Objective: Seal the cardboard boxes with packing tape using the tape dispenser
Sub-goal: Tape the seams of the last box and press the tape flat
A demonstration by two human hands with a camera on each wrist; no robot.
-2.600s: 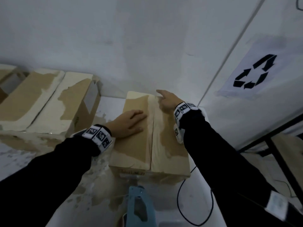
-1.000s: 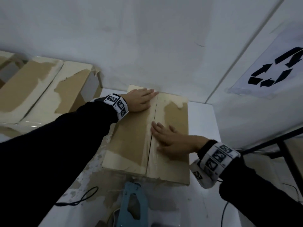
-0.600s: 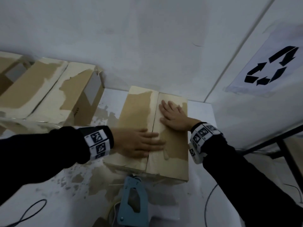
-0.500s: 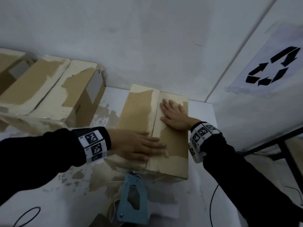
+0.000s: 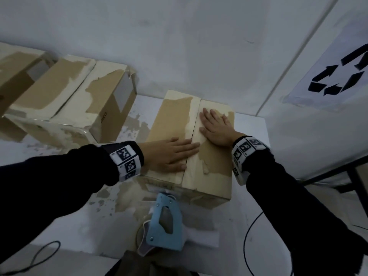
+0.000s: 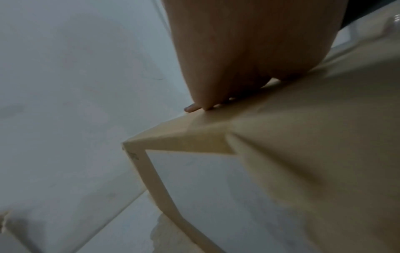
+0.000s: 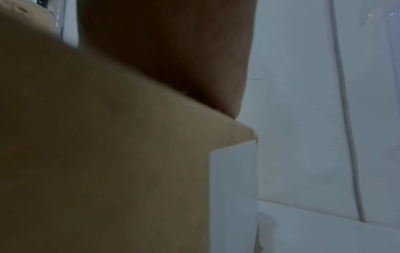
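- Since the earlier frame, the left hand (image 5: 171, 154) had slid from the box's far end to its near end; the right hand (image 5: 216, 128) had moved up the right flap.
- Both grips lay flat, fingers straight, clamped on nothing, pressing the box (image 5: 211, 176) at mid-frame.
- Judged risk: lifting either hand to reach the tape dispenser (image 5: 166, 222), untouched at lower centre on the worktop (image 5: 69, 226), could let the flaps spring apart at the seam.

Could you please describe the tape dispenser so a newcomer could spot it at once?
On the white table, look just in front of the brown cardboard box under both hands. The light blue plastic tape dispenser lies there, the only blue thing among tan boxes.
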